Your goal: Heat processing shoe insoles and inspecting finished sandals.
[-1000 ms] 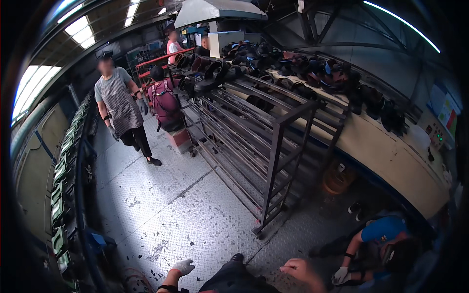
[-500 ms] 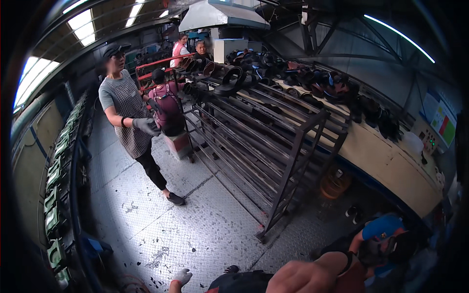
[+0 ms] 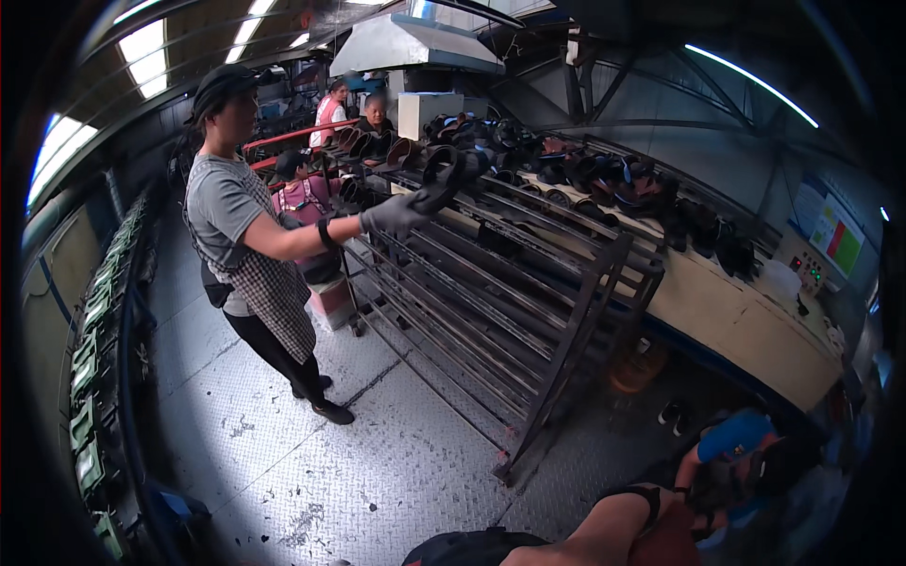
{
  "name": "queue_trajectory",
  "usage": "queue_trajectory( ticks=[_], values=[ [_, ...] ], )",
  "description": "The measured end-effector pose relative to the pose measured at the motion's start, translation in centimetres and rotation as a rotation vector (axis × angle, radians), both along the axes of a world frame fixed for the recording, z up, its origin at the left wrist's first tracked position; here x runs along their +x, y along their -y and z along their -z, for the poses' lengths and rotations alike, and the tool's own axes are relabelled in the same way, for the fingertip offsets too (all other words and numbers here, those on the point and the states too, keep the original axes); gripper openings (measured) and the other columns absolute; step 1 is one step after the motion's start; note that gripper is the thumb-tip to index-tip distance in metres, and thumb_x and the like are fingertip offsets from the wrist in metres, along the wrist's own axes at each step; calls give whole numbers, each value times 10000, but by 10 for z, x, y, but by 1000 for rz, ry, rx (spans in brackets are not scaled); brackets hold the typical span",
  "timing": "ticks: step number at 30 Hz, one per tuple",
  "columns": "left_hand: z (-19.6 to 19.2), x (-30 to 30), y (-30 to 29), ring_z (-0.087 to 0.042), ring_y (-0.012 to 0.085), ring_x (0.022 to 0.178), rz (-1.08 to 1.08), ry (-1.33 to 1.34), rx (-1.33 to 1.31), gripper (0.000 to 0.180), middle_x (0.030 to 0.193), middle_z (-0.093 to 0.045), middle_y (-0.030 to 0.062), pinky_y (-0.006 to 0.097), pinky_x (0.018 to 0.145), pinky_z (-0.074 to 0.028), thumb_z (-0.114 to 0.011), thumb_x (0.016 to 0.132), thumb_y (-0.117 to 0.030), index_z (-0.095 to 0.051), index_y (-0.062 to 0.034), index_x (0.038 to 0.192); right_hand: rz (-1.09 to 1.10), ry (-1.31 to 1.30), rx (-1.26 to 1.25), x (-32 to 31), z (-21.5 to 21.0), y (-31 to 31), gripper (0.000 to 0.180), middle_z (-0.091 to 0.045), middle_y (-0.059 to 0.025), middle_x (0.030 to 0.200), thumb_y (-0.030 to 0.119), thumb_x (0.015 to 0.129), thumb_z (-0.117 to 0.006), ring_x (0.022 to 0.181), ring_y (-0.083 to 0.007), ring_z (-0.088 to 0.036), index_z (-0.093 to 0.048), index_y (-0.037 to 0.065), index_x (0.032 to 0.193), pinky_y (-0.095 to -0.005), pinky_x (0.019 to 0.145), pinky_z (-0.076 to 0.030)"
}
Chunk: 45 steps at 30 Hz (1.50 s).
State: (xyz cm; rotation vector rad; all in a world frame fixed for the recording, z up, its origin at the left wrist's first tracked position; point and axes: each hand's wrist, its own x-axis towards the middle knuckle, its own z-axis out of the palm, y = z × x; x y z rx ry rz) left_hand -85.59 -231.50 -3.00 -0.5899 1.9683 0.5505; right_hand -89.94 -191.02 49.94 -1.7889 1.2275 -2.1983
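Note:
My right hand (image 3: pixel 585 542) is at the lower edge, bare and partly cut off. A black band (image 3: pixel 651 498) circles the wrist, and the fingers are hidden. What it holds, if anything, does not show. My left hand is out of the picture. Dark cloth (image 3: pixel 467 545) lies beside my right hand. Ahead, a standing person in a checked apron (image 3: pixel 278 297) stretches a grey-gloved hand (image 3: pixel 394 215) to a black sandal (image 3: pixel 439 193) at the top of the dark metal rack (image 3: pixel 566 321).
Many dark shoes (image 3: pixel 642 184) crowd the pale conveyor table (image 3: pixel 727 316) behind the rack. At the lower right crouches a person in blue (image 3: pixel 741 443). Green moulds (image 3: pixel 87 410) line the left side. A seated person (image 3: pixel 302 198) is beyond the rack; patterned metal floor (image 3: pixel 255 453) spreads between.
The standing person has come nearer and raised a gloved hand to the sandal. My right hand has dropped toward the lower edge. A pale-gloved hand at the bottom left has gone out of view.

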Motion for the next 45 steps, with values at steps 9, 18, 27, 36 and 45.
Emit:
queue_trajectory(
  ticks=[9,18,27,36,45],
  values=[
    [1,-73,-8,-558,354,1168,55,-369,105,573,1227,-592,234,393,992,-441,-524,829,-416,-566,-61,1276,20,-71,74,-18,-22,12,218,-661,-125,838,180,941,-569,641,-256,-641,-648,-20,908,-315,533,-499],
    [41,-48,1,-454,347,1285,158,-292,82,601,1355,-498,226,389,1075,-360,-509,843,-425,-528,-66,1324,-99,-434,341,-21,-3,16,156,-525,-59,729,144,859,-574,618,-214,-528,-533,61,733,-332,490,-423],
    [20,6,19,-616,308,1078,-120,-74,78,567,1200,-618,201,379,898,-495,-493,845,-390,-537,-63,1306,424,-101,682,-58,43,-40,206,-693,-120,918,134,806,-740,771,-238,-675,-684,14,963,-323,661,-535],
    [2,-15,25,-531,342,1206,-63,-90,72,561,1291,-558,203,398,1011,-428,-505,855,-405,-531,-86,1315,809,481,635,-55,111,-92,152,-672,-90,885,11,816,-662,744,-116,-615,-672,-12,966,-236,667,-481],
    [-42,-67,7,-524,353,1210,99,-229,90,559,1278,-564,212,401,1020,-413,-508,870,-424,-527,-92,1320,798,666,596,-65,125,-86,175,-663,-104,946,45,851,-644,826,-125,-611,-654,-27,1011,-234,728,-468]
  ],
)
